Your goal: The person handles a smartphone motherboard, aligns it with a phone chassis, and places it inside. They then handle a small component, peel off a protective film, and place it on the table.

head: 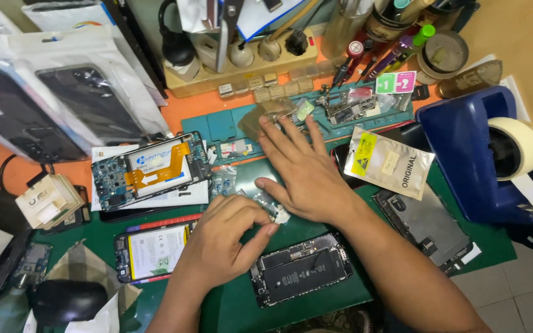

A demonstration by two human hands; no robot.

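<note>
your left hand (217, 246) pinches a tiny part (274, 214); your right hand (306, 176) lies spread flat beside it. it could slip among the clutter.

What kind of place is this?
Probably a phone repair bench. Opened phones with bare batteries lie on a green mat, and the hands sort tiny parts beside a pot of tools.
</note>
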